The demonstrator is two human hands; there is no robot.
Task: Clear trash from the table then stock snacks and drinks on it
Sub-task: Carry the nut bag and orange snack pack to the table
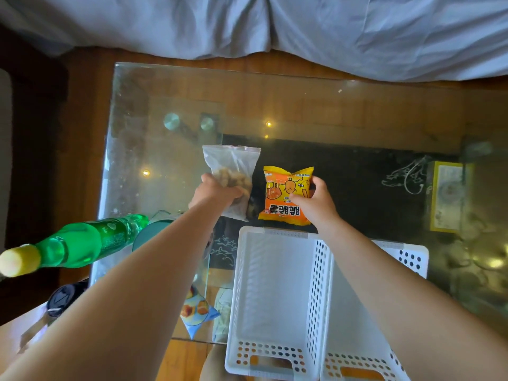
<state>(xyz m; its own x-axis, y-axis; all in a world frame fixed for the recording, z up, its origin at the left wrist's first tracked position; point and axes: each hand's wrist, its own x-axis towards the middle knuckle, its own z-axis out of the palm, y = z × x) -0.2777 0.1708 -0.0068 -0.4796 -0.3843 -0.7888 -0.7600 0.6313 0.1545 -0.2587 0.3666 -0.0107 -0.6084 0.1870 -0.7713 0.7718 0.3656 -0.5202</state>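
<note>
Clear plastic: zip bag [232, 171] of brown snack pieces, gripped around its middle by the left hand [213, 192], fingers curled about it; bag held over the glass table [343, 111], seal end pointing away from the person

Orange foil: snack packet [286, 195] with cartoon print, pinched at its right edge by the right hand [316, 204], thumb on the printed face and fingers behind; packet just beside the zip bag, the two not seen to touch

White perforated plastic: two baskets [277, 292], side by side, walls touching, standing on the near part of the table directly below both packets; right forearm crosses above them

Green plastic: bottle [82, 243] with yellow cap, lying tilted at the left, cap toward the person, partly hidden by the left forearm

Blue printed packet [196, 312] at the near table edge, left of the baskets

Teal object [154, 226] behind the left forearm, kind cannot be told

Yellow box [448, 196] beneath the glass at the far right

Grey-white bedding [302, 31] beyond the table's far edge
</note>
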